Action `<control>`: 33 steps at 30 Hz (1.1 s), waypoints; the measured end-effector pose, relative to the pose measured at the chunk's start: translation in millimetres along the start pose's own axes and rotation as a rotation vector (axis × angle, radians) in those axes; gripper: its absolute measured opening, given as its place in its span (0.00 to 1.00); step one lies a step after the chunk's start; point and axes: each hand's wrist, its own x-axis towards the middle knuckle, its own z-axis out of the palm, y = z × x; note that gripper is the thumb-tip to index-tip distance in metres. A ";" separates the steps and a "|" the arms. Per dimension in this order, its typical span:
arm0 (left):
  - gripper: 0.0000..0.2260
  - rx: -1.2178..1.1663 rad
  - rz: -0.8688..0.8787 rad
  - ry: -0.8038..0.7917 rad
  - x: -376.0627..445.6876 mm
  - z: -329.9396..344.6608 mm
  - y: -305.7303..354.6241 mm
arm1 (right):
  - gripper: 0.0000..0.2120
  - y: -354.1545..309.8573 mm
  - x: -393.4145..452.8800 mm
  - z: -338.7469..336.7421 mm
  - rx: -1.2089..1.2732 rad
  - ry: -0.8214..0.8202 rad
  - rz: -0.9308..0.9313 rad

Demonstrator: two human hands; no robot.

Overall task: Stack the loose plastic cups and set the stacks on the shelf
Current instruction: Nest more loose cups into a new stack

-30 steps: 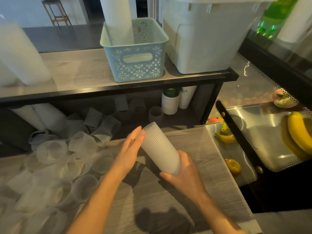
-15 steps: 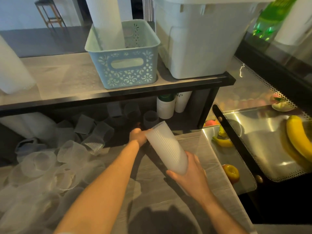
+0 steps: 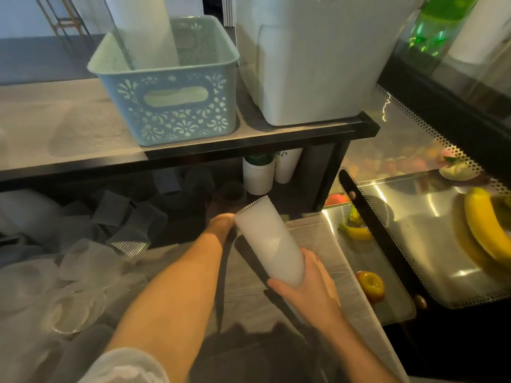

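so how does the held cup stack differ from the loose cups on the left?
The cup stack is nested, tilted and opaque-looking, gripped at its base by the right hand. The loose cups lie single, scattered, tipped at all angles and see-through on the counter. Both are ribbed plastic.

Under shelf [image 3: 249,142]: loose cups [image 3: 116,217] crowd left, white containers [image 3: 258,175] block right; dark gap between. Above shelf: basket [image 3: 171,106], bin [image 3: 312,64] fill right; left bare.

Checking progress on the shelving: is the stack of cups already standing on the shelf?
No. The right hand grips the cup stack, tilted, above the counter, below the shelf.
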 end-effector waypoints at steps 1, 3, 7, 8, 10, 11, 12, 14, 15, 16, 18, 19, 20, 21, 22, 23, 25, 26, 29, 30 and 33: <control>0.16 0.052 -0.008 0.005 8.3 1.6 1.5 | 0.41 -0.2 0.9 -0.9 0.001 0.000 -0.004; 0.14 0.142 0.004 -0.013 2.4 -0.3 8.8 | 0.41 -0.3 2.5 -1.8 -0.002 -0.002 -0.009; 0.21 0.141 0.097 0.076 8.4 -1.1 8.9 | 0.40 0.2 3.7 -1.1 -0.023 -0.002 -0.012; 0.23 0.153 0.134 0.111 8.3 -1.6 8.7 | 0.40 0.8 3.9 -1.0 -0.021 -0.001 -0.016; 0.27 0.139 0.190 0.204 5.2 -4.5 7.8 | 0.41 2.5 3.2 -1.8 -0.013 0.005 -0.024; 0.27 0.102 0.209 0.231 3.7 -7.8 6.5 | 0.41 3.0 2.5 -2.5 -0.007 0.009 -0.030; 0.27 0.062 0.224 0.235 1.2 -12.7 3.7 | 0.41 2.8 1.7 -3.6 -0.003 0.011 -0.037; 0.23 -0.043 0.191 0.207 -4.8 -24.2 -6.0 | 0.41 2.4 0.8 -5.0 0.006 0.009 -0.046; 0.22 -0.103 0.164 0.211 -6.3 -31.4 -13.3 | 0.41 1.9 0.0 -5.4 0.011 0.004 -0.048; 0.21 -0.154 0.160 0.232 -10.6 -38.6 -19.5 | 0.41 1.3 -1.1 -6.0 0.013 -0.001 -0.051; 0.20 -0.288 0.186 0.282 -22.0 -53.6 -30.6 | 0.41 -0.4 -3.7 -6.6 0.001 -0.008 -0.063; 0.17 -0.366 0.221 0.276 -27.1 -60.7 -36.1 | 0.41 -1.5 -5.3 -6.2 -0.008 -0.014 -0.066; 0.13 -0.432 0.272 0.244 -34.0 -68.1 -41.6 | 0.41 -3.4 -7.0 -6.4 -0.015 -0.025 -0.070; 0.09 -0.477 0.322 0.199 -41.4 -75.1 -47.6 | 0.41 -4.4 -9.2 -5.5 -0.022 -0.041 -0.070; 0.06 -0.504 0.361 0.156 -48.8 -82.4 -53.3 | 0.41 -5.9 -11.3 -5.0 -0.038 -0.056 -0.081; 0.06 -0.530 0.397 0.109 -56.3 -89.7 -59.3 | 0.42 -7.2 -13.4 -4.5 -0.053 -0.069 -0.101; 0.15 -0.570 0.434 0.071 -70.5 -102.0 -68.3 | 0.41 -9.5 -17.3 -4.0 -0.083 -0.090 -0.149; 0.22 -0.586 0.444 0.078 -76.7 -107.0 -72.1 | 0.41 -10.8 -19.4 -3.7 -0.092 -0.106 -0.164; 0.25 -0.556 0.473 0.135 -89.2 -119.2 -84.7 | 0.42 -13.0 -24.9 -1.2 -0.086 -0.124 -0.218; 0.21 -0.543 0.484 0.134 -92.1 -122.6 -88.5 | 0.42 -14.0 -26.5 -0.2 -0.085 -0.126 -0.234; 0.13 -0.569 0.497 0.091 -100.9 -132.4 -93.4 | 0.42 -18.3 -28.8 3.7 -0.112 -0.167 -0.259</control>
